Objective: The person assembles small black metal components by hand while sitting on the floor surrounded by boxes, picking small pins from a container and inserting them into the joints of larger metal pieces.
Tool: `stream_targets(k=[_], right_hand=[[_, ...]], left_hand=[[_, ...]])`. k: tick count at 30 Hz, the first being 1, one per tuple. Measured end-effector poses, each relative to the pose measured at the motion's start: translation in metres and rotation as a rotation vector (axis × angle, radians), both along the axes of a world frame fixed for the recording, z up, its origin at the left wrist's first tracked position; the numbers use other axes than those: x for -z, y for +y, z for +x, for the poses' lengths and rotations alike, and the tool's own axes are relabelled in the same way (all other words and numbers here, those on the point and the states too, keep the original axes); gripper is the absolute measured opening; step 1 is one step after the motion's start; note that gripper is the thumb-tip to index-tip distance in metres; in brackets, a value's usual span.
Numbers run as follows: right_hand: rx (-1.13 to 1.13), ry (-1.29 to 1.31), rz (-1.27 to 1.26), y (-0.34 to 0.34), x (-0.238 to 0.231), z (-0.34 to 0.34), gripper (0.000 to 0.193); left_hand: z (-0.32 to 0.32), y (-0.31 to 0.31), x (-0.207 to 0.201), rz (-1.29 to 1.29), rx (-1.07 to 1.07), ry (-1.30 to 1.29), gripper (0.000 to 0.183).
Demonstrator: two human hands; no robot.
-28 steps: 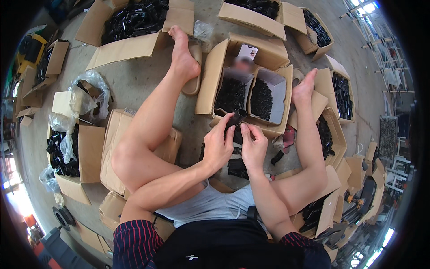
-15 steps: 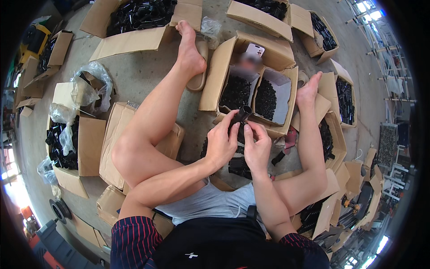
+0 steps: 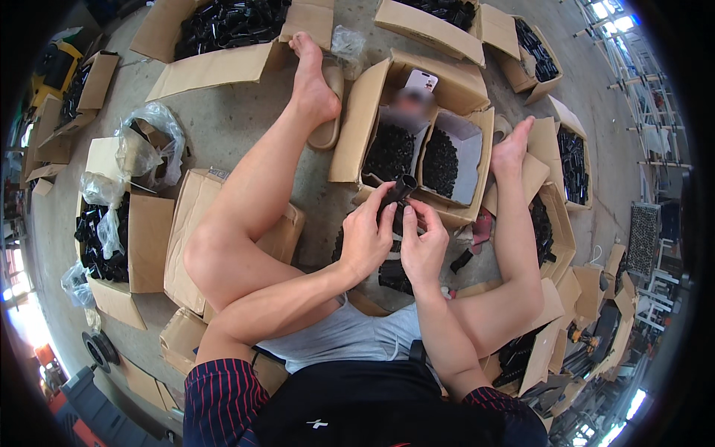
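Note:
Between my legs, my left hand (image 3: 368, 237) is closed around a short black plastic tube (image 3: 403, 187), its round open end tilted up and away from me. The fingers of my right hand (image 3: 424, 242) are pinched together at the tube's near side; whether they hold a separate small part there is hidden. Just beyond my hands stands a cardboard box (image 3: 359, 123) with two grey-walled compartments of small black parts (image 3: 440, 164). A phone (image 3: 422, 80) leans at its back. Below my hands, more black tubes (image 3: 395, 276) lie on the floor.
Open cartons of black tubes surround me: one at the far left (image 3: 234, 30), one at the left (image 3: 104, 238), several at the right (image 3: 572, 167). A clear plastic bag (image 3: 153, 141) drapes over the left carton. A sandal (image 3: 325, 130) lies under my left foot.
Both hands keep nearly the same hold on the tube. The whole view has shifted very slightly.

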State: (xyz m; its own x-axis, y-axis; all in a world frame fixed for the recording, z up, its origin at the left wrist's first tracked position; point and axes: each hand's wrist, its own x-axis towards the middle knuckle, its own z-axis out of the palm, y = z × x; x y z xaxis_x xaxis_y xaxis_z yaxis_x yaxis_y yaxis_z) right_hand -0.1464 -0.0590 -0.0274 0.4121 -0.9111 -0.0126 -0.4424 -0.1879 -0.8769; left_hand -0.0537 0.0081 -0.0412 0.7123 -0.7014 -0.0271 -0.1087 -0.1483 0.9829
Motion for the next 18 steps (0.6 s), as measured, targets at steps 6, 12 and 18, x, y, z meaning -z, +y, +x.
stream_targets(k=[6,12,18], right_hand=[[-0.034,0.043,-0.156,-0.0020,0.0055,-0.0021,0.017],[-0.016,-0.077,0.142,-0.0058,0.0017,-0.0035,0.017],[-0.035,-0.025,0.040,-0.0067,0.0052,-0.0031,0.020]], left_hand=[[0.0009,0.0005,-0.0039,0.048,0.019,-0.012,0.034],[0.0000,-0.0007,-0.0013,0.007,-0.004,-0.009,0.034],[0.0008,-0.0015,-0.0017,-0.008,-0.006,-0.029,0.034]])
